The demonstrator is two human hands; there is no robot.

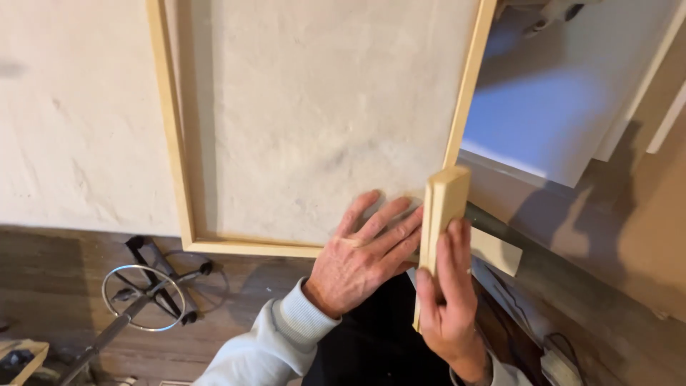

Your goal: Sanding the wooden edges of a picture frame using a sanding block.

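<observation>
Wood block [444,207] gripped upright in right hand [449,300], at frame's [171,143] lower right corner | left hand [364,254] open, flat on plaster wall [314,107] just beside | best kept square, steady against the corner.

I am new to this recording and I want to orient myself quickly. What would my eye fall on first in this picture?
First, the two hands at the lower middle: the right hand grips a pale wooden block upright, and the left hand lies flat beside it against the wall. Next, the thin wooden frame leaning on that rough white wall. At lower left, a metal ring stand rests on the dark floor.
</observation>
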